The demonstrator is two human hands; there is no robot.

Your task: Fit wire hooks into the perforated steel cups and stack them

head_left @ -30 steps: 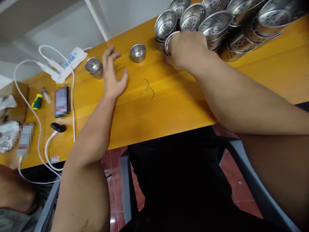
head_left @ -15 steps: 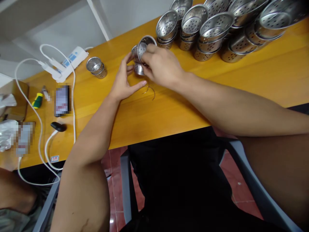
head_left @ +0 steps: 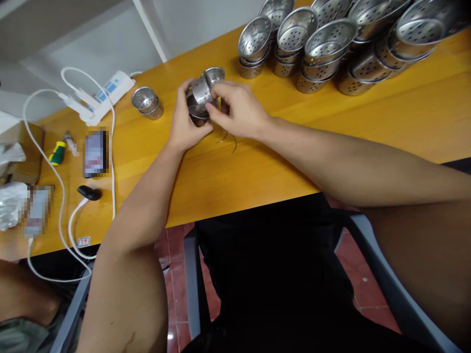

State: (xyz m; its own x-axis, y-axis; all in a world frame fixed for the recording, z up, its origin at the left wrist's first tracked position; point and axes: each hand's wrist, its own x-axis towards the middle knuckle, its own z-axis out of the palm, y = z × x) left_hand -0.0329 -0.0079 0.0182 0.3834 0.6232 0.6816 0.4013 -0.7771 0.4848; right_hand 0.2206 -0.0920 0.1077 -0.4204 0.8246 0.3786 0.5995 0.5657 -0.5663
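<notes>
My right hand (head_left: 239,108) grips a small perforated metal cup (head_left: 201,89), tilted on its side with its bottom toward my left hand. Curled around another metal cup (head_left: 198,117), under the tilted one, is my left hand (head_left: 184,120); its thumb lies along the near side. A further metal rim (head_left: 216,73) shows just behind, and I cannot tell whether it belongs to a separate cup. Two thin curved wires (head_left: 234,142) lie on the table below my right hand. Fingers hide part of the cups.
Stacked perforated cups (head_left: 311,84) line the table's back right. A smaller stack (head_left: 152,110) stands left, near a white power strip (head_left: 112,93) with cables. A phone (head_left: 94,153), a black plug-like object (head_left: 89,192) and a green-yellow handle (head_left: 57,153) lie farther left. Another person's arm shows lower left.
The cup in my right hand has tipped over and moved down and left. My left hand has closed from a spread position around the lower cup.
</notes>
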